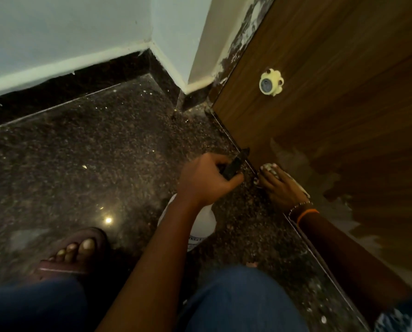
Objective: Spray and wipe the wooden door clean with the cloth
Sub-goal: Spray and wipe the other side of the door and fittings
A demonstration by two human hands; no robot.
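- Your left grip (206, 179) is curled round the black trigger head (235, 164) of the spray bottle (191, 222); the nozzle points at the bottom edge of the wooden door (332, 97).
- The bottle's white body hangs below that grip, partly hidden behind your left forearm.
- Your right grip (280, 185) lies just right of the left one, low on the door at its bottom edge. Fingers reach forward over a pale cloth (269, 167); only bits of cloth show at the fingertips and along the hand's edge. Can't tell if the fingers are curled on it or pressing flat.
- Right wrist carries an orange band (306, 215) and a thin bracelet.
- Door surface right of and behind the right grip shows a wet, patchy sheen.
- Cream door stopper (271, 83) sits on the door face, well ahead of both grips.
- Dark speckled floor (92, 152) under both grips; your sandalled foot (76, 251) is well left of and behind the left grip.
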